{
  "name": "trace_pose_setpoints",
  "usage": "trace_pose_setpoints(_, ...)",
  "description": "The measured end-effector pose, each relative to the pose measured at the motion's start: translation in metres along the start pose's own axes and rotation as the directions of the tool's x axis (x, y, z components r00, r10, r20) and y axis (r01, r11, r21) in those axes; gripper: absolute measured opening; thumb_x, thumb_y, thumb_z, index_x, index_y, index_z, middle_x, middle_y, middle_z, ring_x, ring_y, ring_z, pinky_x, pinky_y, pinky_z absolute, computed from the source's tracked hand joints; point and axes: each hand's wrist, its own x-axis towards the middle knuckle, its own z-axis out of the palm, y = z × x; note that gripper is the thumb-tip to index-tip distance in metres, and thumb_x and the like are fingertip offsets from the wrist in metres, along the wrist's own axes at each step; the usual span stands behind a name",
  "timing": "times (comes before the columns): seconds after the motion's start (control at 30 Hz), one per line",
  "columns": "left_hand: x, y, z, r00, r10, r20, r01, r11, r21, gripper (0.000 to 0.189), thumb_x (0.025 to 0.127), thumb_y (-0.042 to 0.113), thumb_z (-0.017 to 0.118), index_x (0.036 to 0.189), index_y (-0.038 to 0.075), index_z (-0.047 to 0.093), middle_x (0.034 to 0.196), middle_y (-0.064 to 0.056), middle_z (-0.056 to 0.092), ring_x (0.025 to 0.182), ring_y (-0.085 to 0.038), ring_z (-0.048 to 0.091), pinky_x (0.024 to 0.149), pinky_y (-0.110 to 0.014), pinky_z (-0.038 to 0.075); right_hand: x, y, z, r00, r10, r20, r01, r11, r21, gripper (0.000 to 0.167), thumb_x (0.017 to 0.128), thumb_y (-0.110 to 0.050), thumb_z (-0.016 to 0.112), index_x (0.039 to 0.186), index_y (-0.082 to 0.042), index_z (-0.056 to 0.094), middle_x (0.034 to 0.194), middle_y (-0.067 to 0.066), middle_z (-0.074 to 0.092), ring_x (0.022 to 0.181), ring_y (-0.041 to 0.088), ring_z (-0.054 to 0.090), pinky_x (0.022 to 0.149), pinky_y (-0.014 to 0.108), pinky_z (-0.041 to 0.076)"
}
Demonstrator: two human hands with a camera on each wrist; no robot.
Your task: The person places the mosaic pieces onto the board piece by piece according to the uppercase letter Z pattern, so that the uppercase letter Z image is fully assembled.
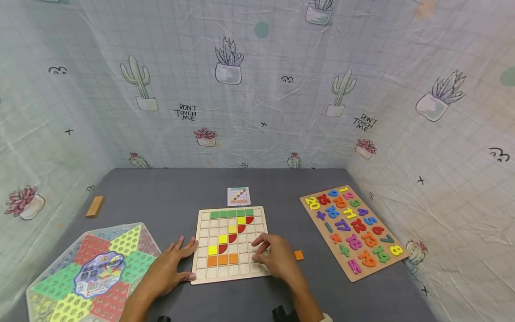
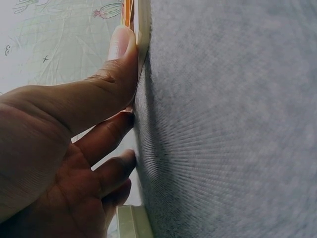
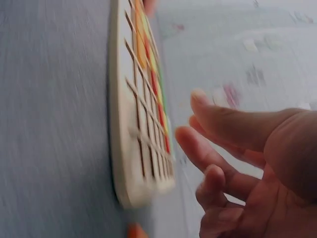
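Observation:
A wooden grid board [image 1: 246, 245] lies on the grey table. Green tiles [image 1: 232, 213] line its top row; yellow squares [image 1: 223, 239] and red rounded pieces [image 1: 232, 238] step diagonally down to orange tiles [image 1: 222, 259]. My left hand [image 1: 170, 268] is spread at the board's left side, its thumb touching the lower left corner. Over the board's right part hovers my right hand [image 1: 278, 257], fingers loosely bent and thumb apart from them. Nothing shows between them in the right wrist view. Beside that hand, right of the board, is a loose orange tile [image 1: 299, 255].
A small pattern card [image 1: 239, 196] lies behind the board. To the right is a number board [image 1: 338, 237] with colourful numerals. A hexagonal plastic-covered game board [image 1: 137, 241] sits at left, with a wooden block [image 1: 94, 206] behind it. Printed cloth walls [image 1: 257, 98] enclose the table.

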Motion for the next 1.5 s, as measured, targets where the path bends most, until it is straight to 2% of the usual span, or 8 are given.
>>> trace_pose_setpoints(0.2,0.001,0.001,-0.001,1.000,-0.008,0.000,0.008,1.000,-0.001,0.094,0.074,0.032,0.094,0.157,0.013,0.055,0.165,-0.012,0.048,0.155,-0.053,0.033,0.115,-0.074,0.039,-0.008,0.021,-0.032,0.999,0.021,0.033,-0.020,1.000,-0.022,0.030,0.084,-0.017,0.092,0.111,-0.015,0.078,0.088,-0.004,0.070,0.069,0.011,0.055,0.061,0.024,0.045)
trace_pose_setpoints(0.43,0.001,0.000,0.001,1.000,-0.001,-0.001,0.001,1.000,-0.002,0.094,0.073,0.034,0.094,0.156,0.012,0.055,0.165,-0.012,0.047,0.156,-0.050,0.033,0.118,-0.074,0.036,-0.014,0.047,-0.059,0.994,0.003,0.109,0.005,0.997,-0.071,0.023,0.081,-0.015,0.094,0.097,-0.014,0.078,0.090,-0.002,0.071,0.079,0.016,0.061,0.067,0.024,0.048)
trace_pose_setpoints(0.53,0.001,0.000,0.002,1.000,-0.010,-0.001,0.010,1.000,-0.002,0.094,0.073,0.033,0.094,0.156,0.012,0.055,0.165,-0.012,0.047,0.157,-0.050,0.032,0.118,-0.073,0.036,-0.017,0.054,-0.064,0.987,-0.010,0.159,0.025,0.995,-0.092,0.028,0.075,-0.013,0.097,0.095,-0.014,0.076,0.088,-0.001,0.069,0.082,0.018,0.061,0.069,0.024,0.047)
trace_pose_setpoints(0.67,0.001,0.000,0.002,1.000,-0.011,0.005,0.011,1.000,-0.003,0.094,0.074,0.032,0.094,0.157,0.012,0.055,0.165,-0.012,0.047,0.158,-0.048,0.032,0.121,-0.072,0.034,-0.017,0.058,-0.064,0.976,-0.005,0.219,0.029,0.994,-0.109,0.035,0.070,-0.014,0.100,0.095,-0.016,0.075,0.084,-0.001,0.065,0.077,0.015,0.057,0.067,0.025,0.044)
trace_pose_setpoints(0.8,0.001,0.000,0.001,1.000,-0.006,0.009,0.006,1.000,-0.001,0.094,0.074,0.032,0.094,0.156,0.011,0.055,0.165,-0.012,0.048,0.157,-0.048,0.033,0.121,-0.071,0.035,-0.016,0.057,-0.059,0.969,-0.008,0.248,0.040,0.991,-0.124,0.036,0.070,-0.013,0.100,0.093,-0.019,0.074,0.081,-0.001,0.063,0.072,0.010,0.054,0.065,0.024,0.042)
trace_pose_setpoints(1.03,0.002,0.001,0.001,1.000,-0.015,0.010,0.015,1.000,0.000,0.093,0.074,0.032,0.094,0.156,0.013,0.055,0.165,-0.011,0.047,0.157,-0.049,0.033,0.119,-0.073,0.036,-0.014,0.056,-0.052,0.978,-0.035,0.205,0.066,0.987,-0.146,0.037,0.068,-0.013,0.101,0.083,-0.018,0.068,0.075,-0.002,0.060,0.067,0.010,0.051,0.061,0.025,0.039)
trace_pose_setpoints(1.27,0.002,0.001,0.001,1.000,-0.019,0.017,0.019,1.000,-0.002,0.093,0.074,0.032,0.094,0.156,0.012,0.055,0.165,-0.011,0.047,0.158,-0.049,0.031,0.119,-0.073,0.035,-0.013,0.059,-0.052,0.986,-0.022,0.163,0.043,0.991,-0.125,0.030,0.078,-0.017,0.096,0.078,-0.019,0.066,0.068,-0.008,0.058,0.061,0.008,0.052,0.055,0.023,0.040)
trace_pose_setpoints(1.5,0.001,0.002,0.000,1.000,-0.011,0.007,0.011,1.000,0.005,0.093,0.074,0.032,0.095,0.156,0.012,0.055,0.165,-0.012,0.047,0.157,-0.049,0.032,0.119,-0.072,0.036,-0.011,0.041,-0.045,0.997,-0.070,0.040,0.076,0.986,-0.147,0.026,0.083,-0.023,0.093,0.079,-0.023,0.067,0.070,-0.014,0.060,0.063,0.004,0.052,0.059,0.022,0.042)
